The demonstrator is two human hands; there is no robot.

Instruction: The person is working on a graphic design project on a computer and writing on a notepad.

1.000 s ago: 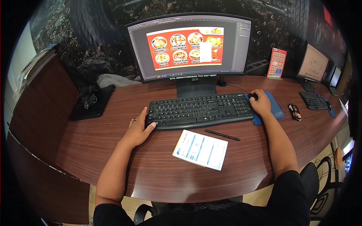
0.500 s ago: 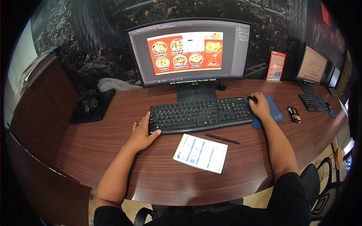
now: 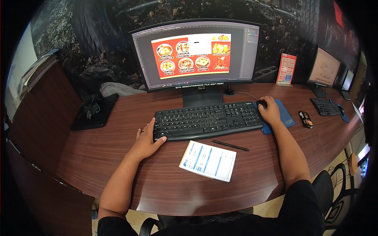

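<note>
My left hand (image 3: 147, 138) rests at the left end of a black keyboard (image 3: 208, 119), thumb stretched along its front corner and fingers apart beside its left edge. Over a dark computer mouse (image 3: 261, 103) my right hand (image 3: 270, 111) is curled, and most of the mouse is hidden under it. A blue mouse pad (image 3: 286, 114) lies below that hand. Behind the keyboard stands a wide monitor (image 3: 240, 63) with a red and yellow food menu design on its screen. A white pop-up box (image 3: 200, 48) covers part of the design.
In front of the keyboard lie a printed paper pad (image 3: 208, 161) and a black pen (image 3: 231, 145). A small dark box (image 3: 305, 119) sits right of the mouse pad. Farther right are a second keyboard (image 3: 326, 107) and monitor (image 3: 324, 69). A black flat device (image 3: 94, 112) lies at left.
The view has shifted very slightly, so the desk items appear a little farther left. Both hands keep their places at the keyboard and mouse.
</note>
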